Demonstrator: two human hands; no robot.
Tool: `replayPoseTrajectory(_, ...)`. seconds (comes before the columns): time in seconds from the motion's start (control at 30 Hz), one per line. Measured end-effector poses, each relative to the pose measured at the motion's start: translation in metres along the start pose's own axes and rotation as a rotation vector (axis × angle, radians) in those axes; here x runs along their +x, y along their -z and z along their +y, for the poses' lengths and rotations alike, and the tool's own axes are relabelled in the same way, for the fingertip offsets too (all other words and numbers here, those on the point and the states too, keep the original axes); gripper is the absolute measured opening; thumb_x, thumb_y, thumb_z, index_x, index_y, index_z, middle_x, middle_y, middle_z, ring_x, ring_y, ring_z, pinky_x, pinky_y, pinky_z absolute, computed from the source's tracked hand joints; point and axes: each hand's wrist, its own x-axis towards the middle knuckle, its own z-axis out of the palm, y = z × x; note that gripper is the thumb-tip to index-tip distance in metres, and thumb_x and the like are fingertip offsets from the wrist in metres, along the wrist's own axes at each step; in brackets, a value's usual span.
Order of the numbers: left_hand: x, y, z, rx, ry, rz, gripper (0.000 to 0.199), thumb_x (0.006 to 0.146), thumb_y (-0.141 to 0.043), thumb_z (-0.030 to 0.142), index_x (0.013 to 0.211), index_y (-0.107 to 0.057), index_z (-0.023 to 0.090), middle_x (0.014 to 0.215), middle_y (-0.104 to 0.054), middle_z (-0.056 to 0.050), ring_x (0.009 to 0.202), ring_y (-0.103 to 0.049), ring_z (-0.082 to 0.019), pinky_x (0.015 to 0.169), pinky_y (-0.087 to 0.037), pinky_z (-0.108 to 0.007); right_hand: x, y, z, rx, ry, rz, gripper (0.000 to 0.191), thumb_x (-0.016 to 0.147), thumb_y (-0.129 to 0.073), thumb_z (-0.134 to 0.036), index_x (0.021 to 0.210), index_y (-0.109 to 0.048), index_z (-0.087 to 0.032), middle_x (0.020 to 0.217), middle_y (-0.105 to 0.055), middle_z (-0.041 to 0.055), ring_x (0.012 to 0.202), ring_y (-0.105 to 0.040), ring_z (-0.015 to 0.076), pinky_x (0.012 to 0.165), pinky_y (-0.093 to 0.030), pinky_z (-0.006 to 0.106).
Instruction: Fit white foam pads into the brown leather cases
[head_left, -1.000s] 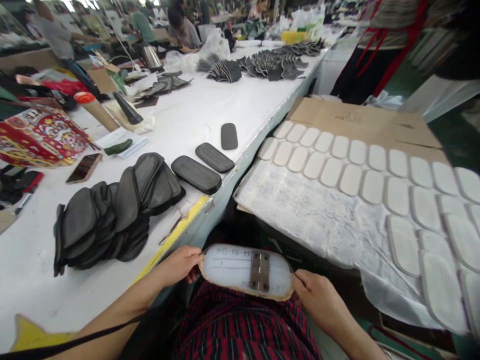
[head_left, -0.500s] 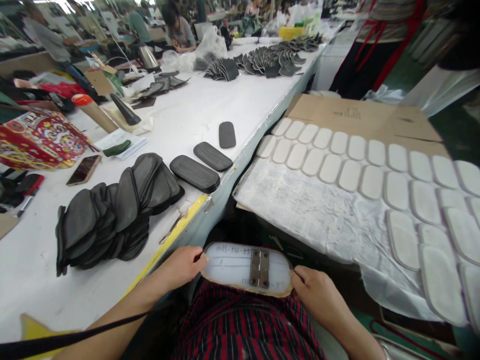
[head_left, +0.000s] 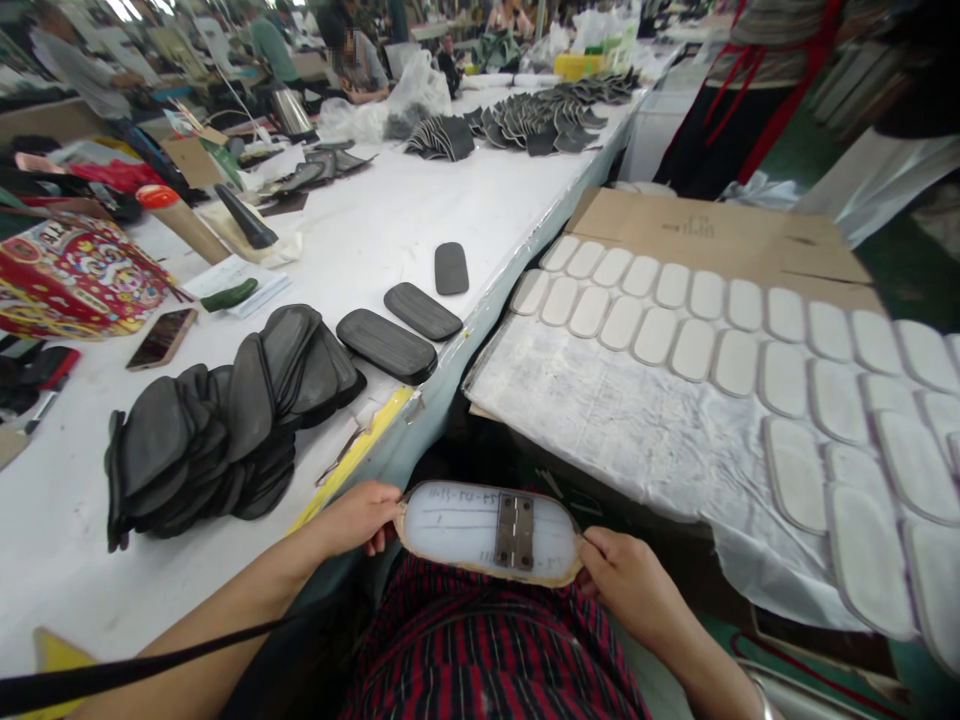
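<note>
Between my two hands is an oval translucent plastic template (head_left: 450, 528) with handwriting on it and a metal hinge (head_left: 515, 532) fixed across its right part. A brownish rim shows along its lower edge. My left hand (head_left: 365, 517) is closed on the left end, thumb at the edge. At the opposite end my right hand (head_left: 616, 567) pinches the template, its fingers partly hidden underneath. The template is held just above my striped red and black apron (head_left: 495, 650). To its upper left, a dark oval piece stack (head_left: 386, 346) lies near the table edge.
A large heap of dark oval pieces (head_left: 247, 420) covers the left table (head_left: 345, 230). Rows of pale oval pieces (head_left: 739, 362) lie on the covered board (head_left: 600, 390) at right. A phone (head_left: 162, 338), a red box (head_left: 82, 275) and a bottle (head_left: 184, 225) stand or lie farther left.
My left fingers have shifted on the template's left end, and more of them now show below it. The template has moved slightly left. My right hand keeps its pinch.
</note>
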Motion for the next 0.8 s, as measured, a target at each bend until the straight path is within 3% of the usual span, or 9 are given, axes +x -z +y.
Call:
replayPoseTrajectory(0.17, -0.004, -0.004, 0.002, 0.096, -0.036, 0.044, 0.022, 0.072, -0.041, 0.037, 0.059, -0.041, 0.02, 0.041, -0.045, 0.005, 0.039, -0.052, -0.014, 0.037, -0.04, -0.023, -0.003, 0.004, -0.006, 0.049, -0.015, 0.025, 0.029, 0.086, -0.036, -0.027, 0.06, -0.046, -0.018, 0.054, -0.059, -0.0009, 0.05, -0.059, 0.012, 0.048, -0.039, 0.02)
replayPoseTrajectory(0.27, 0.0, -0.007, -0.004, 0.208, -0.044, 0.081, 0.024, 0.073, -0.038, 0.039, 0.063, -0.046, 0.019, 0.046, -0.049, 0.004, 0.043, -0.055, -0.016, 0.038, -0.041, -0.023, -0.002, 0.008, -0.008, 0.241, -0.068, -0.073, 0.027, 0.086, -0.037, -0.029, 0.064, -0.048, -0.018, 0.054, -0.06, 0.0007, 0.05, -0.061, 0.0143, 0.045, -0.042, 0.02)
replayPoseTrajectory(0.4, 0.008, -0.008, -0.011, 0.245, -0.034, 0.04, 0.032, 0.074, -0.031, 0.043, 0.072, -0.051, 0.018, 0.053, -0.056, 0.0, 0.049, -0.059, -0.019, 0.044, -0.045, -0.025, 0.007, 0.014, -0.006, 0.46, -0.197, -0.19, 0.041, 0.089, -0.031, -0.041, 0.07, -0.055, -0.013, 0.061, -0.065, 0.0071, 0.05, -0.062, 0.0175, 0.043, -0.047, 0.024)
replayPoseTrajectory(0.6, 0.001, -0.009, -0.008, 0.211, -0.02, 0.029, 0.043, 0.075, -0.025, 0.049, 0.082, -0.053, 0.017, 0.062, -0.06, -0.004, 0.057, -0.061, -0.021, 0.049, -0.048, -0.028, 0.012, 0.016, -0.012, 0.451, -0.267, -0.164, 0.041, 0.087, -0.034, -0.038, 0.066, -0.055, -0.011, 0.058, -0.064, 0.0106, 0.044, -0.06, 0.0173, 0.041, -0.048, 0.025)
replayPoseTrajectory(0.8, 0.005, -0.009, -0.019, 0.134, -0.038, 0.012, 0.041, 0.076, -0.03, 0.051, 0.08, -0.055, 0.018, 0.064, -0.063, -0.004, 0.057, -0.061, -0.02, 0.048, -0.047, -0.026, 0.008, 0.014, -0.013, 0.394, -0.243, -0.187, 0.028, 0.083, -0.04, -0.028, 0.063, -0.053, -0.014, 0.057, -0.063, 0.0047, 0.049, -0.062, 0.0167, 0.042, -0.047, 0.022)
